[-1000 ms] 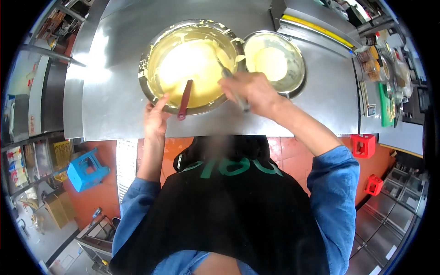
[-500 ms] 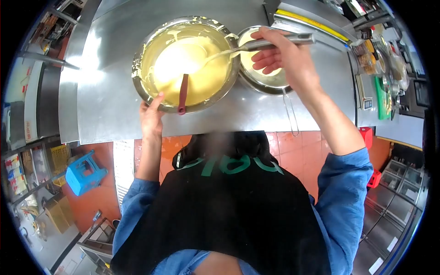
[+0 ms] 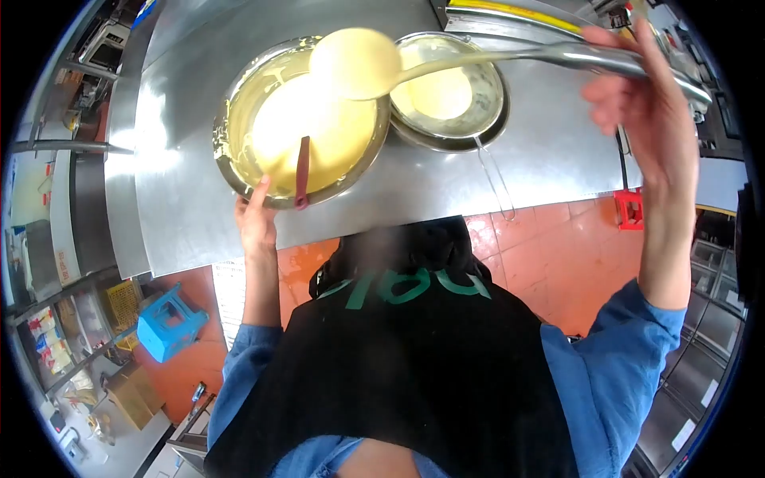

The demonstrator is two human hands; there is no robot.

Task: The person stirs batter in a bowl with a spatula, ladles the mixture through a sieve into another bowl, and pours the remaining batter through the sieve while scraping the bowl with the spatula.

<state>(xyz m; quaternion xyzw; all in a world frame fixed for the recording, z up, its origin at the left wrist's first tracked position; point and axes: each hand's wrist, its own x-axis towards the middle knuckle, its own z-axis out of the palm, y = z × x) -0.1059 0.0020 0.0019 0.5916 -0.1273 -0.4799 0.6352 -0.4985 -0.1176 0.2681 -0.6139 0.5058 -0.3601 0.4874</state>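
My right hand is raised at the right, its fingers around the metal handle of a ladle. The ladle's cup, covered with pale yellow batter, is up above the far right rim of a large steel mixing bowl. Yellow batter fills much of this bowl. A spatula with a dark red handle leans on the near rim, its head hidden in the batter. My left hand grips the bowl's near left edge, thumb over the rim. Right of it, a wire-handled strainer holding yellow batter rests over another steel bowl.
The bowls stand on a steel worktable. A yellow-striped metal edge runs along the back right. On the tiled floor are a blue stool at the left and a red stool at the right.
My right hand has moved right, lifting the ladle's cup out of the large bowl with batter on it. My left hand stays on the rim. The camera view has shifted a little.
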